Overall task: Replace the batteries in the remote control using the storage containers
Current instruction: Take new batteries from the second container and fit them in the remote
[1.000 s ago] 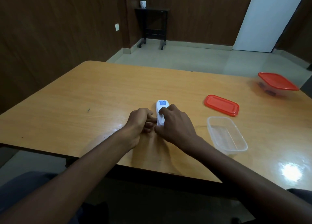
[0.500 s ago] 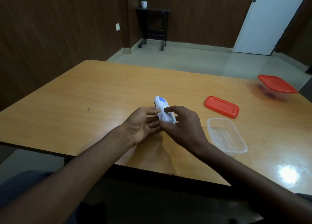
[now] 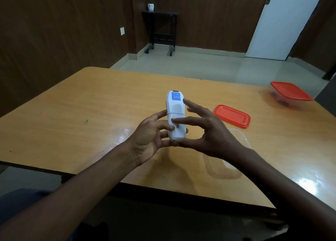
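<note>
A white remote control (image 3: 176, 113) with a blue label near its top is held above the wooden table (image 3: 91, 113), back side facing me. My left hand (image 3: 151, 137) grips its lower part from the left, fingers curled round it. My right hand (image 3: 205, 130) holds its lower end between thumb and index finger, the index tip lying on the battery cover; the other fingers are spread. An open clear container (image 3: 236, 168) lies partly hidden behind my right wrist. Its red lid (image 3: 231, 115) lies flat beyond it. A second, lidded container (image 3: 291, 93) stands at the far right.
The table's near edge (image 3: 163, 188) runs just in front of me. A dark side table (image 3: 161, 30) with a small white pot stands against the far wall. A white door (image 3: 283, 22) is at the back right.
Both hands lifted the remote off the table and turned it so its back faces me. My right index finger now lies on the battery cover.
</note>
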Available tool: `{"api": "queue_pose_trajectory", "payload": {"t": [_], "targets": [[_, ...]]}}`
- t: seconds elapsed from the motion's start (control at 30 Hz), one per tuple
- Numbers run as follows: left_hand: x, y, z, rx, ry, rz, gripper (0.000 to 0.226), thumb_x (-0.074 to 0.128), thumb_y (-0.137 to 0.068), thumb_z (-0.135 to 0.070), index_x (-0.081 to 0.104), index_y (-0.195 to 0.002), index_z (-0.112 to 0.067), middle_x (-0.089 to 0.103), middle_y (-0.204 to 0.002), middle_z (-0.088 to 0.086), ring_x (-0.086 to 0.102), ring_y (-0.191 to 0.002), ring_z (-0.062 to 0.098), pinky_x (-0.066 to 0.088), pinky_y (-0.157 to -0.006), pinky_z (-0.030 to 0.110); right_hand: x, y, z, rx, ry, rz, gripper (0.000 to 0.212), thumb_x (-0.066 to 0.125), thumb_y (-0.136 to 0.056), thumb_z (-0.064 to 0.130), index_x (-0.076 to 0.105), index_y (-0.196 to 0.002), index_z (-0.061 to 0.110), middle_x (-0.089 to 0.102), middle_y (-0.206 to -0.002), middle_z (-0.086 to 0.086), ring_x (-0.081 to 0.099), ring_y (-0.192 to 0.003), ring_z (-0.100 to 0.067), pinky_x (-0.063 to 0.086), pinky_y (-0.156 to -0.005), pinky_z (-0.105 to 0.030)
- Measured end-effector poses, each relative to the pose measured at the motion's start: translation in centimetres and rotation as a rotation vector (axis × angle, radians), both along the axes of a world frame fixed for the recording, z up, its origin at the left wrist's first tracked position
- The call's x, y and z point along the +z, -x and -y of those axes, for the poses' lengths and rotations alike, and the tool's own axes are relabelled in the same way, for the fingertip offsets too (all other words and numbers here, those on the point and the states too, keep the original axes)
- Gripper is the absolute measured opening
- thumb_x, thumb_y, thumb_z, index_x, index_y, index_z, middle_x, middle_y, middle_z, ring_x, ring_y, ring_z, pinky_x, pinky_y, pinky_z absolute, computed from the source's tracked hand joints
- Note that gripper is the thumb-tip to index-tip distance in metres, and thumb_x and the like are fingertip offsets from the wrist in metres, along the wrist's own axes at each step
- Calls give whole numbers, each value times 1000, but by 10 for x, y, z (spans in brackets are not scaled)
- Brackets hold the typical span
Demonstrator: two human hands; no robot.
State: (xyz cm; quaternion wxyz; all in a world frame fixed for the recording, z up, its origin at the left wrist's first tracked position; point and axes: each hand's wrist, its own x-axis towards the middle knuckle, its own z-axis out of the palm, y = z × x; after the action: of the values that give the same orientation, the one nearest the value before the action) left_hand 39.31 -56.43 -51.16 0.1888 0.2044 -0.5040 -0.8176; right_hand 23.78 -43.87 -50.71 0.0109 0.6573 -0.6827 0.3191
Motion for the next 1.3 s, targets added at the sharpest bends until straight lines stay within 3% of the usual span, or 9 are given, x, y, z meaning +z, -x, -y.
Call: {"api": "queue_pose_trajectory", "payload": {"t": [0.17, 0.23, 0.3, 0.4, 0.63, 0.77, 0.93, 1.07, 1.3], "targets": [[0, 1, -6, -82, 198, 85, 57, 58, -83, 3, 52, -134, -19, 69, -119, 26, 66, -108, 49, 53, -88, 59, 5, 10, -3, -36, -195, -29, 136, 82, -53, 75, 5, -160, 42, -17, -170, 5, 13, -156, -26, 38, -111, -35], [0, 1, -8, -100, 219, 102, 59, 63, -76, -4, 53, -133, -20, 70, -118, 24, 67, -105, 48, 55, -85, 58, 6, 12, -6, -66, -220, -79, 143, 81, -48, 80, -1, -159, 42, -18, -169, 2, 23, -152, -30, 39, -103, -27], [-1, 0, -8, -114, 235, 112, 60, 66, -74, -9, 54, -132, -21, 72, -115, 19, 71, -98, 41, 58, -78, 50, 7, 12, -8, -101, -217, -149, 145, 77, -45, 86, 2, -160, 41, -4, -169, -1, 56, -123, -34, 48, -79, -21], [0, -3, -9, -144, 261, 115, 59, 67, -75, -11, 54, -132, -22, 74, -113, 15, 72, -93, 35, 58, -72, 43, 9, 9, -8, -111, -175, -254, 140, 71, -44, 92, 11, -160, 41, 13, -160, -10, 62, -78, -27, 38, -56, -20], [2, -3, -11, -94, 208, 61, 52, 59, -77, -8, 59, -127, -21, 75, -104, 13, 73, -87, 33, 56, -64, 39, 20, -1, -4, -133, -59, -307, 123, 71, -41, 91, 46, -145, 30, 29, -146, -16, 52, -65, -26, 36, -55, -22], [9, -5, -7, -108, -52, -22, 43, 57, -88, -15, 66, -129, -22, 68, -125, 21, 66, -110, 47, 51, -90, 51, 14, -2, -4, -158, -12, -215, 126, 73, -44, 90, 36, -150, 32, 26, -156, -11, 62, -73, -26, 46, -57, -25], [4, -1, -7, 77, -19, -11, 68, 76, -71, -12, 59, -137, -17, 70, -120, 15, 71, -99, 29, 62, -71, 41, 15, 7, -3, 64, -139, 340, 124, 96, -59, 44, 18, -155, 31, 30, -161, 1, 60, -123, -15, 62, -83, -33], [1, -2, -4, 156, 36, -24, 60, 77, -67, -10, 65, -125, -20, 76, -109, 15, 74, -97, 30, 63, -80, 45, 10, -1, 2, 62, -185, 727, 106, 91, -72, 19, 25, -154, 35, 43, -155, -2, 73, -103, -21, 64, -78, -47], [0, -3, 1, 185, 100, -20, 51, 73, -73, -19, 68, -122, -30, 73, -117, 14, 71, -108, 29, 61, -82, 48, 2, 0, 9, -11, -110, 633, 115, 86, -76, 9, 11, -157, 42, 48, -154, -4, 75, -99, -18, 64, -79, -48]]}}
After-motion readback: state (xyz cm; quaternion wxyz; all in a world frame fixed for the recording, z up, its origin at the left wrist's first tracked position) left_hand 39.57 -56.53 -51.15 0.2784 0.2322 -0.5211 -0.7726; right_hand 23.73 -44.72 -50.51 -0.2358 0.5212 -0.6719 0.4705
